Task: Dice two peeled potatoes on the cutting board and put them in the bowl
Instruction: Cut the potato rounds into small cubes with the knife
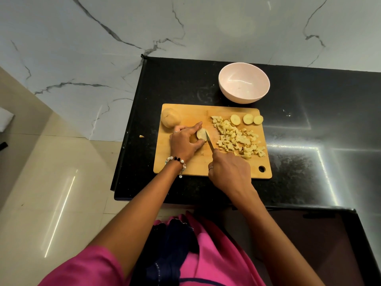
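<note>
Fingers of the left hand curl over the pale potato piece on the wooden cutting board; just right of them, the right hand grips a small steel knife, blade across the piece's long axis.

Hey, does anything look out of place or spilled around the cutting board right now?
One small potato scrap lies on the black counter, off the left edge of the cutting board. The diced pile stays on the board, and the bowl stands upright and empty.
</note>
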The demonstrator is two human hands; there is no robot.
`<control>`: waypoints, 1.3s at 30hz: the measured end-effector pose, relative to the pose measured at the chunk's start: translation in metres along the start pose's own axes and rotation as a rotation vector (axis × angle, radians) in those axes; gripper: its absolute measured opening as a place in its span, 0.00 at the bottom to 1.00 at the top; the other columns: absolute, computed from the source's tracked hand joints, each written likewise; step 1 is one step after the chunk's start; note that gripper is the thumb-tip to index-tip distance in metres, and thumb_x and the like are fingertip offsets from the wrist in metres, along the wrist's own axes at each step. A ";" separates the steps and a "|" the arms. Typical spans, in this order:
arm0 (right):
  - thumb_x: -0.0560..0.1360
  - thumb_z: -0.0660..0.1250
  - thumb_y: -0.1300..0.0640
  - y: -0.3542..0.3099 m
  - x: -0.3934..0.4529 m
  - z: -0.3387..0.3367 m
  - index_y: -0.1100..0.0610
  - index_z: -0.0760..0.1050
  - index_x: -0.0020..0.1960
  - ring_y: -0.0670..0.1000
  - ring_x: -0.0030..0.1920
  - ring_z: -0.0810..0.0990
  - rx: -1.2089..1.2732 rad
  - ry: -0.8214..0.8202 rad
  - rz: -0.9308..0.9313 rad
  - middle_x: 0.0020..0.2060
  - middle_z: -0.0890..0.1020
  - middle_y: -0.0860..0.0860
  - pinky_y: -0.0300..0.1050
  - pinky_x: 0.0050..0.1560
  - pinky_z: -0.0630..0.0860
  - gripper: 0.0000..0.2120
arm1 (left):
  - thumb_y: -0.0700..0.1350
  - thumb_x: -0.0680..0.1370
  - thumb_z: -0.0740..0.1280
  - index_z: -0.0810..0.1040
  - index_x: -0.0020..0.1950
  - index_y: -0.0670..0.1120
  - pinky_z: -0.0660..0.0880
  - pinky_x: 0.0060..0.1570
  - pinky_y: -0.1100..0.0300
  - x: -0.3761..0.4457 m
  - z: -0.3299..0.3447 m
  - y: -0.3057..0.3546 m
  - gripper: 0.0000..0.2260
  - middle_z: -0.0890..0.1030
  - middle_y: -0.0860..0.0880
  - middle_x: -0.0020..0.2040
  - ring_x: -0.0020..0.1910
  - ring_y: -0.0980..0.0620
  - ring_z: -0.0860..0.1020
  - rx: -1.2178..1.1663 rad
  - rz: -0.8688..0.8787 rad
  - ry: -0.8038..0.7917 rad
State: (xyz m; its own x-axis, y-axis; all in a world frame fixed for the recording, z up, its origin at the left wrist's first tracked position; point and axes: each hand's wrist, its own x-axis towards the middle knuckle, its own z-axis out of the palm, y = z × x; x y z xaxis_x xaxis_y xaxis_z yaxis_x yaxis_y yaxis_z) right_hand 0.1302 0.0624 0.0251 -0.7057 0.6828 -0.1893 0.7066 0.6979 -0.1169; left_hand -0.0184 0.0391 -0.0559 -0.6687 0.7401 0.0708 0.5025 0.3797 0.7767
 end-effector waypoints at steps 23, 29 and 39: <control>0.80 0.53 0.56 -0.009 0.021 0.026 0.59 0.54 0.76 0.62 0.45 0.80 -0.012 0.048 0.016 0.47 0.80 0.58 0.47 0.35 0.67 0.26 | 0.46 0.69 0.74 0.75 0.66 0.54 0.69 0.62 0.49 0.000 0.000 0.001 0.25 0.80 0.49 0.56 0.61 0.50 0.70 -0.028 -0.035 -0.009; 0.80 0.52 0.59 -0.008 0.004 0.037 0.60 0.46 0.77 0.59 0.40 0.79 -0.066 -0.002 -0.002 0.44 0.80 0.57 0.46 0.34 0.66 0.28 | 0.48 0.69 0.75 0.75 0.66 0.55 0.68 0.63 0.52 0.002 0.001 -0.001 0.26 0.79 0.49 0.57 0.60 0.53 0.69 -0.036 -0.043 -0.013; 0.81 0.51 0.52 -0.004 -0.011 0.029 0.54 0.48 0.77 0.60 0.41 0.78 0.036 0.013 0.032 0.43 0.79 0.57 0.45 0.35 0.64 0.27 | 0.47 0.69 0.75 0.71 0.68 0.56 0.67 0.62 0.65 0.003 0.000 -0.007 0.29 0.77 0.50 0.60 0.59 0.57 0.69 -0.011 -0.037 -0.054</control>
State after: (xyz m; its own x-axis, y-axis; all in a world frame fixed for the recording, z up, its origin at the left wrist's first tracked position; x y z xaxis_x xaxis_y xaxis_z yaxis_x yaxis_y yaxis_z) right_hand 0.1372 0.0460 -0.0003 -0.6835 0.7073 -0.1803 0.7298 0.6679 -0.1460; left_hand -0.0244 0.0386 -0.0610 -0.6560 0.7547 0.0078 0.4717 0.4019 0.7848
